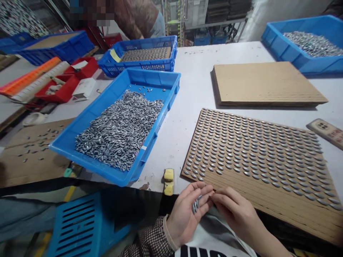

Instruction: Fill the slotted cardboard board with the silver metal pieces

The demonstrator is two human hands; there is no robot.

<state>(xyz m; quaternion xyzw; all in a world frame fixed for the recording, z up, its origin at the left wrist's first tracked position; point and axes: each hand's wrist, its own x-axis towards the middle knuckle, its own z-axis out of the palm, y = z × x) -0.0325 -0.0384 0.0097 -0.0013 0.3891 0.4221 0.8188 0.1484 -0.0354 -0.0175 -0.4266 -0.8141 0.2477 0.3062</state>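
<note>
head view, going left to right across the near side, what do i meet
leftmost cardboard sheet → blue tray of loose metal pieces → left hand cupping more pieces → right hand → tan bar with red markings

Before me spreads a wide white worktable (194, 75). Lower left, a slatted blue plastic stool (78, 201) stands over a yellow-striped floor (69, 193); behind, a metal rack (214, 24) bears dark stacks.
</note>
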